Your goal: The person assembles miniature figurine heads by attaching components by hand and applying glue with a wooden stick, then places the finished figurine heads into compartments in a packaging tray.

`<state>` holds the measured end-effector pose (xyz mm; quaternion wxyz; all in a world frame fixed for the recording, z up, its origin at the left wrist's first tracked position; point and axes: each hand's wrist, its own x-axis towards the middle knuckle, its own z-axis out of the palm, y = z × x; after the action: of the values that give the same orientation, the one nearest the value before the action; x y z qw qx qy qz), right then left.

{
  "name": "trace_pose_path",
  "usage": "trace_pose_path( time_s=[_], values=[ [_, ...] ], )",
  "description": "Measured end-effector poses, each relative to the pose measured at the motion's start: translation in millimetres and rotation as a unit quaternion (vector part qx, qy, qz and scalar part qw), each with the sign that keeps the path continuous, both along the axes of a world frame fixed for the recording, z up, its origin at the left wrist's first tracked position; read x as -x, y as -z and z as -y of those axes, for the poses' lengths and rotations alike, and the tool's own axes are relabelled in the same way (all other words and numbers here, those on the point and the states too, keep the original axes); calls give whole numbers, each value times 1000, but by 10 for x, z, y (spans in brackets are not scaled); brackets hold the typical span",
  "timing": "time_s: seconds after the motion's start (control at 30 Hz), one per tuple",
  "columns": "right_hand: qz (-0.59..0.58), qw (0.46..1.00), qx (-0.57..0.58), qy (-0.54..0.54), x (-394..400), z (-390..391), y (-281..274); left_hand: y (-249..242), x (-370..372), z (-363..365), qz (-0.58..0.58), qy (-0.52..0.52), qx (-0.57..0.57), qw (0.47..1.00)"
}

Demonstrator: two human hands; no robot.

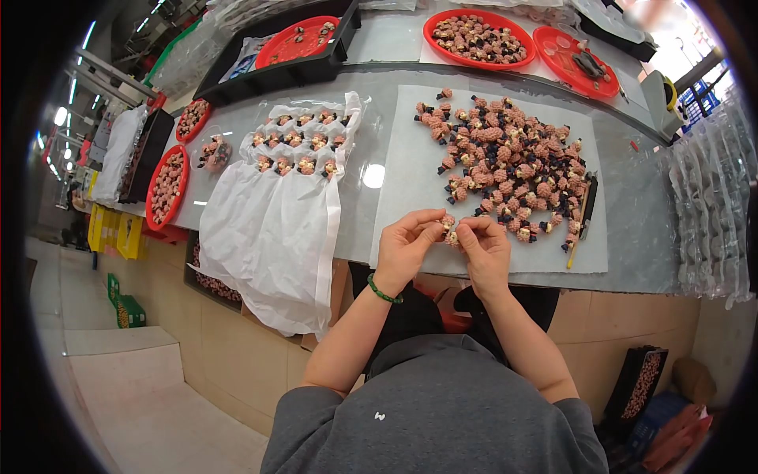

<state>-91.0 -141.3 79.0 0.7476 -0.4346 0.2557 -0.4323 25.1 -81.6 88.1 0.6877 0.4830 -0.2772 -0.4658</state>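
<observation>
Between my fingertips is a small figurine with a pink knobbly top and a pale lower part. My left hand pinches it from the left, a green bracelet on that wrist. From the other side my right hand grips it with thumb and fingers. Just beyond my hands, a heap of similar pink and dark-blue figurines lies on a white sheet. To the left, rows of figurines sit in a clear compartment tray with white tissue hanging over the table edge.
Red trays of figurines stand at the back, another red tray holds tools. A black tray is at back left. A pen-like tool and a yellow-tipped stick lie right of the heap. Clear plastic trays are stacked at right.
</observation>
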Motion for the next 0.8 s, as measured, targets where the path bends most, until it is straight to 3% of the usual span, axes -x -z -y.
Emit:
trace_pose_path(
  time_s=[0.17, 0.23, 0.43, 0.6, 0.67, 0.73, 0.8],
  values=[
    [16, 999, 32, 2, -33, -28, -37, -69, 71, -23, 115, -40, 29, 992],
    [-23, 1000, 13, 15, -14, -11, 21, -122, 85, -40, 184, -5, 7, 983],
    [-19, 1000, 14, 12, 33, 43, 104, -246, 114, -96, 104, -12, 3, 994],
    [-5, 1000, -12, -11, -1, -19, -57, -704, -6, -303, 187, 5, -30, 982],
    [-13, 1000, -6, -24, -14, -4, -41, -1040, -227, -451, 280, 3, 32, 960],
    [-30, 999, 8, -37, 5, 19, -17, -1241, -685, -480, 422, -74, 1, 903],
    [-29, 999, 9, -38, 7, 22, -6, -1206, -1378, -428, 491, -154, -68, 855]
  ],
)
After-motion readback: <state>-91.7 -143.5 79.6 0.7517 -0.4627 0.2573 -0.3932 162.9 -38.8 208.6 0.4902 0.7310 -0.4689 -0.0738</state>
